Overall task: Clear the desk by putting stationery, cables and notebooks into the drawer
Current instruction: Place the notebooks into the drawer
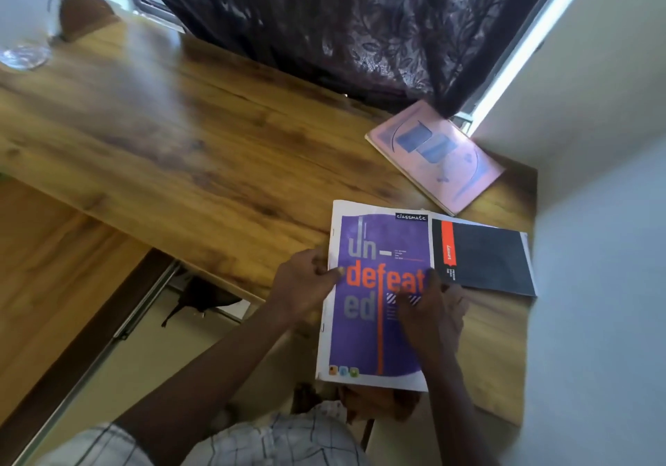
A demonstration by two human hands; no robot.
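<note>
A purple notebook (364, 336) with orange and grey lettering lies at the near right of the wooden desk (173, 134), jutting over its front edge. My left hand (306, 283) grips its left edge, thumb on the cover. My right hand (430, 312) holds its right edge, fingers spread on the cover. A black notebook (486, 258) with an orange strip lies just right of it, partly beneath it. A pink notebook (438, 155) sits farther back, near the curtain. The open drawer (201, 325) shows below the desk's front edge, with a dark object inside.
A dark patterned curtain (342, 22) hangs behind the desk. A white wall (598, 267) borders the desk on the right. A clear glass object (23, 55) stands at the far left. A brown rounded object (84, 15) sits at the back left.
</note>
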